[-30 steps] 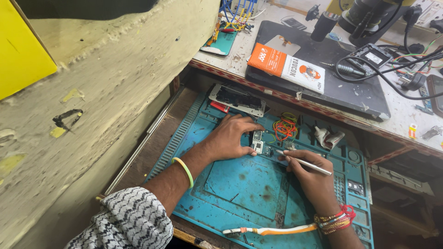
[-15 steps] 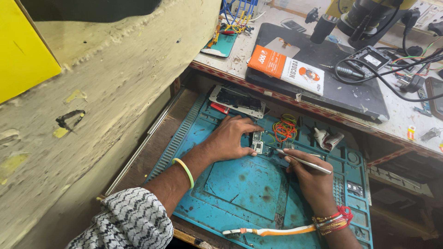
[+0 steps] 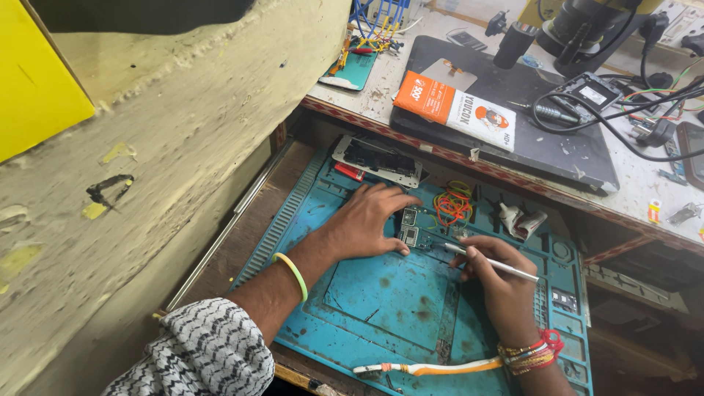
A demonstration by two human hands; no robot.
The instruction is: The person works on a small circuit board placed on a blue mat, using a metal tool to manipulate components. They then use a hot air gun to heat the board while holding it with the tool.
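Note:
My left hand lies flat on a blue work mat, its fingertips pinning a small circuit board. My right hand grips thin metal tweezers whose tip points left at the board's right edge. Both wrists rest over the mat; a green band circles the left wrist and red and gold threads circle the right.
A dismantled phone frame and coloured rubber bands lie at the mat's far edge. A toothbrush lies near the front. An orange-white box, a dark pad, cables and a microscope base are on the bench above. A wall stands to the left.
The tweezers' tip has edged slightly left toward the board. The left hand has stayed in place.

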